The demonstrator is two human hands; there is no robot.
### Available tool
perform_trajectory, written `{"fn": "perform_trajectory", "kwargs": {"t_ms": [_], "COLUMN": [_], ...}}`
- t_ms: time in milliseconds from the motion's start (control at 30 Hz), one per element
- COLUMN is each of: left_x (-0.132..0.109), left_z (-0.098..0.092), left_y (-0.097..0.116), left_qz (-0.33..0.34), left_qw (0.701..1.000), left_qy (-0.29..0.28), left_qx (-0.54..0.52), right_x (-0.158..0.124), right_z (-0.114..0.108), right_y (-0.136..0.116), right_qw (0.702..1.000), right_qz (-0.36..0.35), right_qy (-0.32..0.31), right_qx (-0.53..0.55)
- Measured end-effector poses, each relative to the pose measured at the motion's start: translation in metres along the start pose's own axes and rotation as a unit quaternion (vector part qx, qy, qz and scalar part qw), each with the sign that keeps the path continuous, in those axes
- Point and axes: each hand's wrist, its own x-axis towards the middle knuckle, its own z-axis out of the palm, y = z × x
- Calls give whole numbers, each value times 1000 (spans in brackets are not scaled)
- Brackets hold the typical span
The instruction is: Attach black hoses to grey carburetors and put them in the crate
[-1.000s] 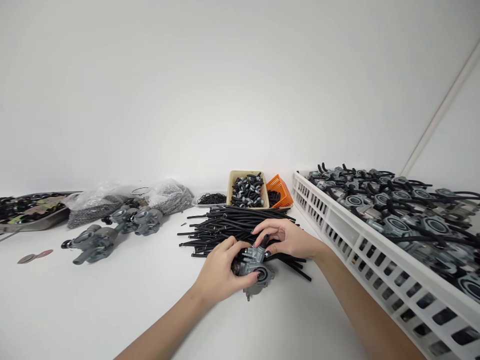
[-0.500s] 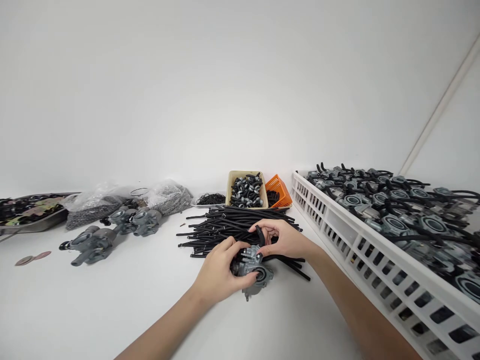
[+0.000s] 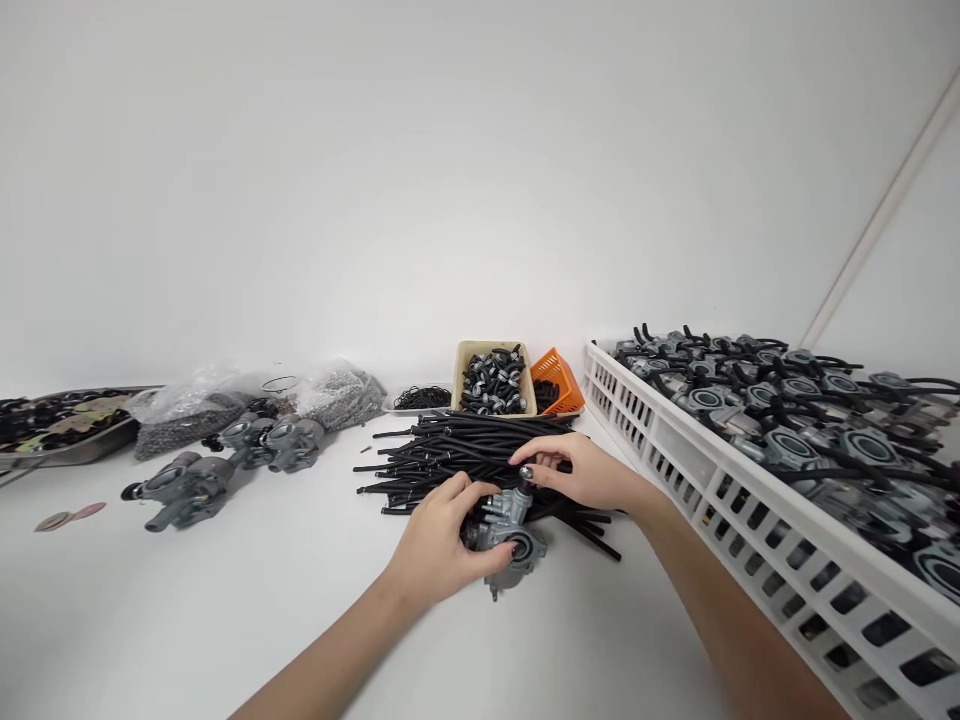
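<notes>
My left hand (image 3: pixel 448 532) is closed around a grey metal carburetor (image 3: pixel 516 562), with the thumb across its front and the fingers behind. The carburetor is held upright at the front edge of a pile of black rubber hoses (image 3: pixel 450 455). At its top right, my right hand (image 3: pixel 581 475) pinches a short black hose (image 3: pixel 525 487) between thumb and forefinger. Most of that short hose is hidden by the fingers, and its lower end meets the carburetor's top.
On the right stands a white slatted crate (image 3: pixel 720 480) full of carburetors with hoses. Behind the pile are a yellow basket (image 3: pixel 457 385) of black hose pieces and a tilted orange basket (image 3: pixel 568 382). More carburetors (image 3: pixel 187 490), plastic bags (image 3: pixel 341 395) and a metal tray (image 3: pixel 97 450) lie left.
My right hand's fingers have shifted their grip on the short black hose, and it now shows less above them. My left hand and the carburetor stay in place.
</notes>
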Motion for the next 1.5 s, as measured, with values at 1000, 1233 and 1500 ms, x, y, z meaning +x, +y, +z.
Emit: {"fn": "perform_trajectory", "kwargs": {"t_ms": [1000,1233,1500], "left_x": [2,1,0], "left_z": [0,0,7], "left_y": [1,4,-3], "left_qz": [0,-8,5], "left_qw": [1000,1000,998], "left_qy": [10,20,52], "left_qx": [8,6,19], "right_x": [2,9,8], "right_z": [4,15,14], "right_y": [6,19,28], "right_qw": [1000,996,956], "right_qz": [-14,7,4], "right_qy": [-9,-48,-113], "right_qx": [9,69,271]}}
